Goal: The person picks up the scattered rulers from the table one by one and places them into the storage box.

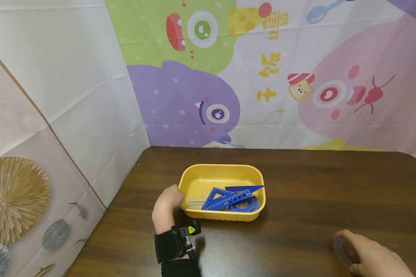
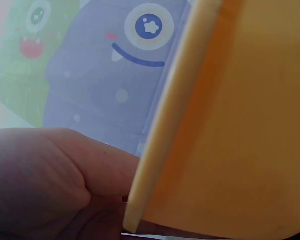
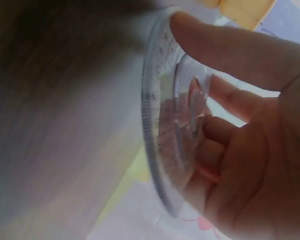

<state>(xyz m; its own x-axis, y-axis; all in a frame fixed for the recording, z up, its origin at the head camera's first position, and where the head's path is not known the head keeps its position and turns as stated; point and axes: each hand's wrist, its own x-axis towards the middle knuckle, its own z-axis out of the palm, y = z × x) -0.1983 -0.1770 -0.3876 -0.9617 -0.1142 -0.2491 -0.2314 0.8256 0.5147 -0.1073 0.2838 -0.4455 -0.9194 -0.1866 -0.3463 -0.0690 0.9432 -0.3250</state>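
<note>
A yellow plastic basin [image 1: 222, 218] stands on the table, and my left hand [image 1: 167, 204] grips its left end. In the left wrist view the basin's wall [image 2: 172, 115] covers the fingertips. Inside the basin lie a blue set square [image 1: 209, 203], a blue ruler [image 1: 234, 198], a blue protractor [image 1: 253, 206] and a clear ruler [image 1: 195, 203]. Over at the right front, my right hand [image 1: 378, 256] holds a clear protractor [image 3: 151, 110] by its edges, thumb at one end and fingers along the other side.
The dark wooden table [image 1: 298, 184] runs back to a cartoon-printed cloth [image 1: 274, 127]. Along the left side hangs a pale patterned cloth [image 1: 90, 96]. My left wrist wears a black strap with a small camera mount [image 1: 188, 231].
</note>
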